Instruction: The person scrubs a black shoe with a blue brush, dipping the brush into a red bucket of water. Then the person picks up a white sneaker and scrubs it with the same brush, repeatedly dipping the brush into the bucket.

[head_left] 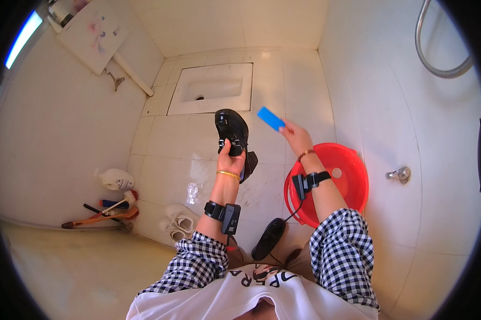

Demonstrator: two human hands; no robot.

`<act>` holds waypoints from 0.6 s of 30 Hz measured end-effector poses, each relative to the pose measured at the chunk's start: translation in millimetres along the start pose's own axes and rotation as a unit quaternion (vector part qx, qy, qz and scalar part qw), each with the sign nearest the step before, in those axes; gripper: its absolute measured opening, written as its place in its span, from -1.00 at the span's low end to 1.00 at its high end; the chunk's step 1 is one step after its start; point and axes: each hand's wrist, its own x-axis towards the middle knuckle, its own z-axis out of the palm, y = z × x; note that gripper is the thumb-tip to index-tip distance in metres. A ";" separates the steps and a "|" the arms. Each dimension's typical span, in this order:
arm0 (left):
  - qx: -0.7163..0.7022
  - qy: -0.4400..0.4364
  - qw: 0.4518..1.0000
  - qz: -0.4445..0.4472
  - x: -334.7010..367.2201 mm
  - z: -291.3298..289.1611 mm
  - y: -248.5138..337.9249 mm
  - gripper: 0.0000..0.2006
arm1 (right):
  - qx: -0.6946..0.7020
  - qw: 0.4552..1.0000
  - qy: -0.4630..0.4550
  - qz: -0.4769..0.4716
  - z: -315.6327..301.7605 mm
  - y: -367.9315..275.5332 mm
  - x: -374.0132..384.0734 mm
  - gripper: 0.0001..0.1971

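My left hand [232, 158] grips a black heeled shoe [233, 132] and holds it up over the white tiled floor, toe pointing away from me. My right hand [296, 136] is raised beside it and pinches a small blue rectangular sponge or brush [271, 118] between the fingers, a short gap from the shoe. A second black shoe [268, 238] lies on the floor near my knees. Both wrists carry black strapped devices, and the left wrist has a gold bangle.
A red plastic basin [352, 176] sits on the floor under my right forearm. A white squat toilet pan [213, 88] lies ahead. A white bottle [116, 179], brushes [104, 213] and white slippers [179, 221] are at the left wall. A tap [400, 174] and shower hose [438, 58] are on the right wall.
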 end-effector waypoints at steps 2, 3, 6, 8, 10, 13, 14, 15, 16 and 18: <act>-0.007 -0.015 1.000 0.002 -0.8 2.6 -0.7 -0.75 | 0.097 0.995 -0.006 -0.018 2.9 -24.4 14.5 -0.64; 0.000 -0.004 1.000 0.011 -1.0 4.8 -2.3 -0.75 | 0.126 0.990 -0.020 -0.061 16.6 -39.7 17.8 -0.64; 0.009 -0.025 1.000 -0.012 0.6 11.5 -4.8 -0.76 | 0.260 0.953 -0.090 -0.124 49.6 -54.4 13.7 -0.65; -0.041 -0.034 0.998 -0.046 3.5 14.0 -2.1 -0.75 | 0.317 0.943 -0.102 0.008 50.1 -33.1 0.2 -0.64; -0.057 0.001 0.998 -0.035 3.1 10.9 3.2 -0.76 | 0.317 0.940 -0.116 0.050 36.5 -2.1 -13.3 -0.63; -0.069 0.021 0.997 -0.022 1.9 7.6 10.4 -0.77 | 0.016 0.999 -0.042 0.028 3.2 19.3 -17.7 -0.63; -0.064 -0.008 0.998 -0.021 1.0 6.4 10.0 -0.77 | 0.049 0.999 -0.022 -0.002 -2.9 14.8 -14.9 -0.63; -0.062 -0.018 0.998 -0.023 0.0 7.5 10.8 -0.77 | 0.084 0.996 -0.005 -0.005 -7.5 4.3 -8.4 -0.63; -0.059 -0.042 0.997 -0.021 -1.1 8.8 10.6 -0.76 | 0.119 0.993 0.010 0.017 -7.8 -9.6 -3.7 -0.63; -0.040 -0.053 0.997 -0.039 -1.4 13.5 6.6 -0.75 | 0.199 0.975 0.005 -0.096 4.5 -40.5 7.3 -0.64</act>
